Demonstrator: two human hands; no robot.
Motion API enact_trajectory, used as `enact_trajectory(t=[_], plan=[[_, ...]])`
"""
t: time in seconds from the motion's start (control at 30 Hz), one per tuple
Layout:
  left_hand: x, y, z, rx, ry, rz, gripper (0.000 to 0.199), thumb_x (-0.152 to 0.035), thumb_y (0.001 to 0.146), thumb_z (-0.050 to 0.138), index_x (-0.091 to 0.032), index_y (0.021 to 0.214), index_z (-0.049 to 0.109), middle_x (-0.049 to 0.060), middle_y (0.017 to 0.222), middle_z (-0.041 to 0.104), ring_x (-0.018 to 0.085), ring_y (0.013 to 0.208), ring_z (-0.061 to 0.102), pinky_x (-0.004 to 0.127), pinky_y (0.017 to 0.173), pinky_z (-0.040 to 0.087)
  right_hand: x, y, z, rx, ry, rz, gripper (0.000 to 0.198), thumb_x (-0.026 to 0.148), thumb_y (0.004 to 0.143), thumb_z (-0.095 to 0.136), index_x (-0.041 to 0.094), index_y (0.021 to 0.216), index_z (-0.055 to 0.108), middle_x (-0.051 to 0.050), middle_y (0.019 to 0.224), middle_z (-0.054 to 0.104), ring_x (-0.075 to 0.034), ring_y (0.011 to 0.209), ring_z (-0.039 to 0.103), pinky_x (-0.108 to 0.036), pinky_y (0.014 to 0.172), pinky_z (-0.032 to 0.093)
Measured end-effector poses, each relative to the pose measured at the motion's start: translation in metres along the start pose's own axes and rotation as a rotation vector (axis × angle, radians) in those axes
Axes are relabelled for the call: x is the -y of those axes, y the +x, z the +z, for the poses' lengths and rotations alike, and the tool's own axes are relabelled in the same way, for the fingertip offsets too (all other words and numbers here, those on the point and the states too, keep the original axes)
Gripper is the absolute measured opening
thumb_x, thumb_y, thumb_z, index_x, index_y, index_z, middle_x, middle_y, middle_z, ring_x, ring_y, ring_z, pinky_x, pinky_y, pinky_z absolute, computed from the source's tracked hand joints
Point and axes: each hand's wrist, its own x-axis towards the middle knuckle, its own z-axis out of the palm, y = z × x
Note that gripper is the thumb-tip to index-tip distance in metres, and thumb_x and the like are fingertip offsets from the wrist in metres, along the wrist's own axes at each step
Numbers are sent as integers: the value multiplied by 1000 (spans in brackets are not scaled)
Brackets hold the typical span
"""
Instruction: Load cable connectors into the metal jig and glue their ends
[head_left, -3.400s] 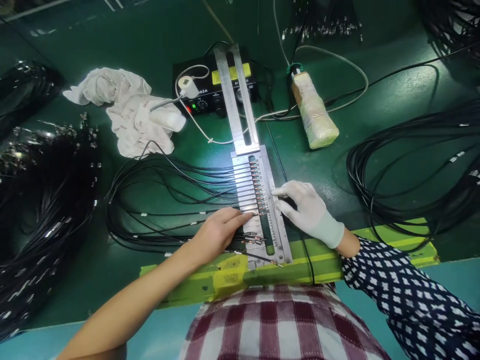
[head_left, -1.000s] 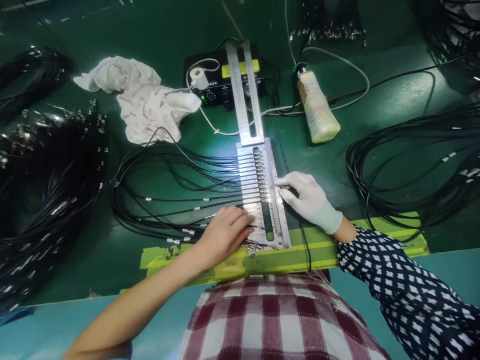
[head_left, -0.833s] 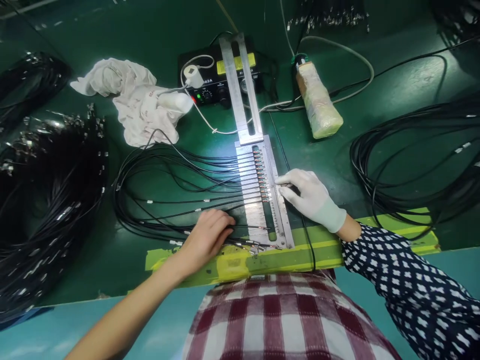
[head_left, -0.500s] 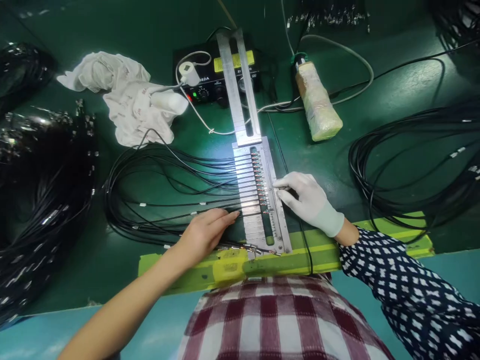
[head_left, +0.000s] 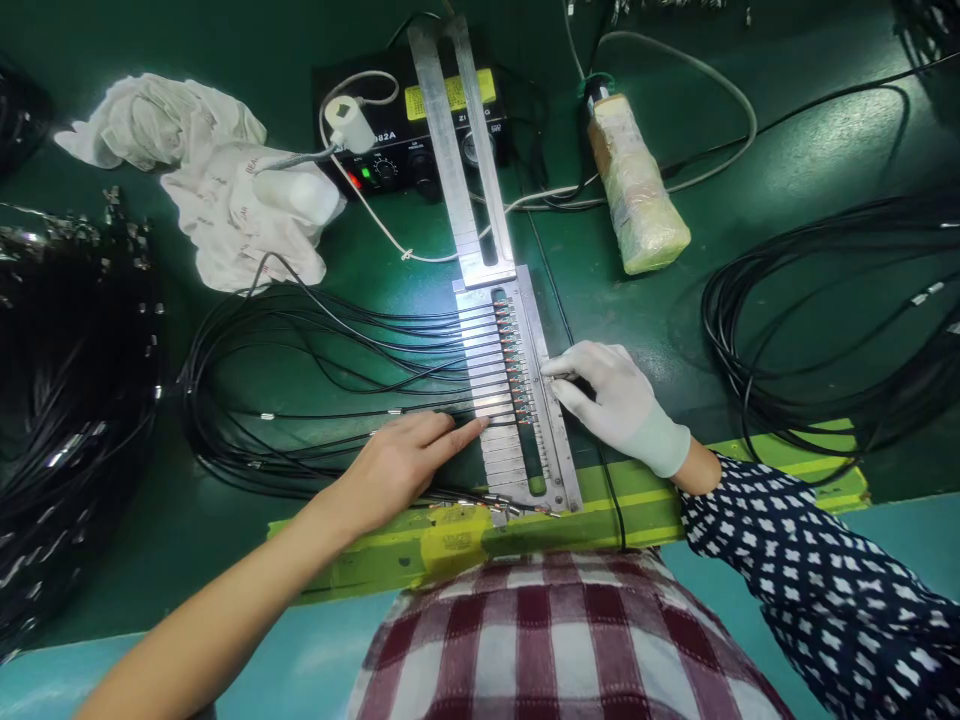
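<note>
A metal slotted fixture [head_left: 495, 445] lies in front of me, with several black cables laid side by side across its upper part. Their stripped ends form a row of coppery tips [head_left: 512, 350] over the slot. My left hand [head_left: 401, 460], bare, is closed on a black cable [head_left: 501, 424] at the fixture's left edge, thumb and forefinger together. At the right edge, my right hand [head_left: 619, 405], in a white glove, pinches with thumb and forefinger; a small dark thing shows between them, too hidden to name. More loose cable ends [head_left: 517, 503] lie across the fixture's near end.
Coiled black cables [head_left: 196, 400] lie left, with another coil [head_left: 720, 330] at right. A black control box [head_left: 405, 150] stands behind the fixture, near a lamp [head_left: 296, 195] and white cloth [head_left: 187, 130]. A wrapped handle [head_left: 637, 200] lies back right. Yellow-green tape [head_left: 360, 560] lines the table edge.
My left hand has moved slightly right and up along the fixture, bringing its cable end into line with the row. My right hand stays nearly still. The view has shifted a little.
</note>
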Motion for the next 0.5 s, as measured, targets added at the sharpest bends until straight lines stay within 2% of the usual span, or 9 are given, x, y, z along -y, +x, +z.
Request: enact_trajectory(t=[0.17, 0.3, 0.37, 0.5], plan=[[-1, -2, 7, 28, 43, 19, 46, -9, 98, 35, -16, 142, 49, 3, 83, 55, 15, 71, 49, 26, 64, 41, -1, 0, -1, 12, -9, 3, 13, 28, 98, 53, 27, 103, 65, 0, 100, 71, -22, 96, 63, -39, 87, 38], [-12, -7, 15, -57, 129, -46, 47, -7, 95, 41, -18, 138, 54, 11, 101, 56, 21, 89, 50, 33, 78, 40, -1, 0, -1, 13, -18, -10, 14, 28, 99, 52, 27, 104, 64, 0, 99, 70, -22, 95, 63, -39, 87, 38], [-17, -9, 20, -92, 182, -102, 49, -5, 93, 43, -21, 138, 55, 11, 100, 54, 24, 91, 47, 36, 78, 35, -1, 0, 0, 18, -33, -23, 14, 29, 96, 55, 27, 106, 64, -2, 100, 68, -23, 96, 61, -40, 88, 39], [-21, -10, 23, -39, 142, -126, 53, -6, 92, 44, -19, 142, 50, 6, 85, 52, 21, 82, 43, 35, 75, 30, 2, 0, 6, -1, -138, -68, 38, 33, 81, 70, 24, 117, 62, -8, 109, 59, -29, 102, 56, -46, 90, 43]])
